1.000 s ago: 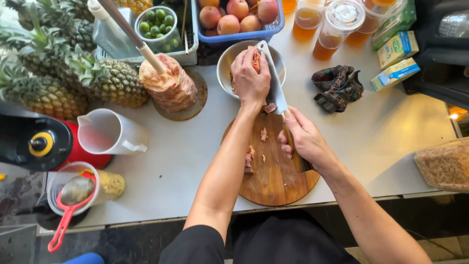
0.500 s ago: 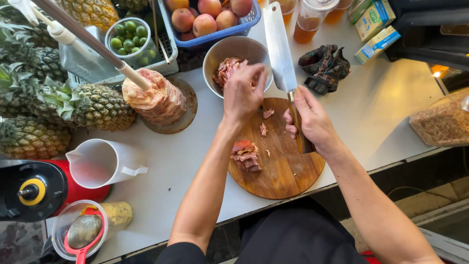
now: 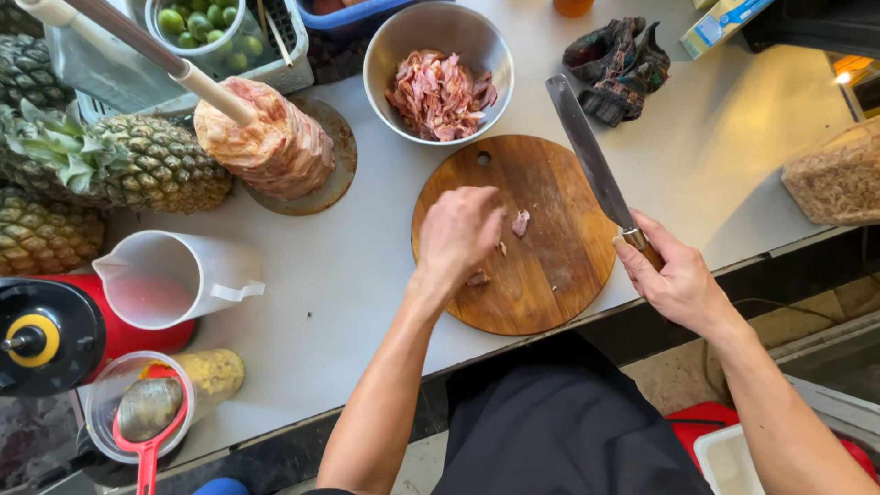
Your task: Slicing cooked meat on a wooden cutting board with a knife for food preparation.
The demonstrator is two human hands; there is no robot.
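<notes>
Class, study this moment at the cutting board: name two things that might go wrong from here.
1. The knife in the right hand lies bare beside the left hand gathering meat scraps; a cut is possible.
2. The round cutting board sits near the counter edge; it might slide off.

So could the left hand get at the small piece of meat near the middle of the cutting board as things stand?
Probably yes. The left hand hovers over the round wooden cutting board, right beside the meat piece, with nothing between them. The knife, held in the right hand, is off to the side.
</notes>
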